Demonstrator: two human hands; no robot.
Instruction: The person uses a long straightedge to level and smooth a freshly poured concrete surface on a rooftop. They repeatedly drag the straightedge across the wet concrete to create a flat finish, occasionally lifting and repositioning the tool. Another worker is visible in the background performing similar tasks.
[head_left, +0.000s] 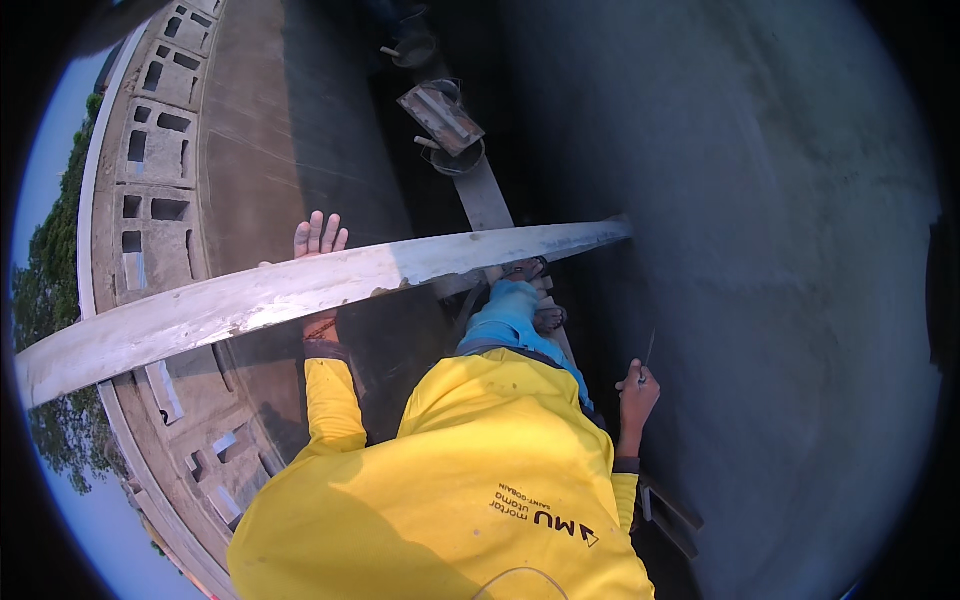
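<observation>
My left hand (321, 236) is stretched out with its fingers straight and a little apart. A long pale beam (240, 302) crosses in front of it and hides the palm. Whether the hand touches the beam, I cannot tell. Lower on the right, my right hand (638, 388) is closed round the handle of a thin-bladed tool (651, 348). Its blade shows nearly edge-on, like a trowel, beside the smooth grey wall (790, 300).
My feet (549, 318) stand on a narrow plank walkway (486, 203). Farther along it are a dark bucket (462, 160), a mortar-stained board (440, 117) resting over it, and another bucket (415, 50). At left runs a brown wall (250, 150) with hollow blocks (155, 225) along it.
</observation>
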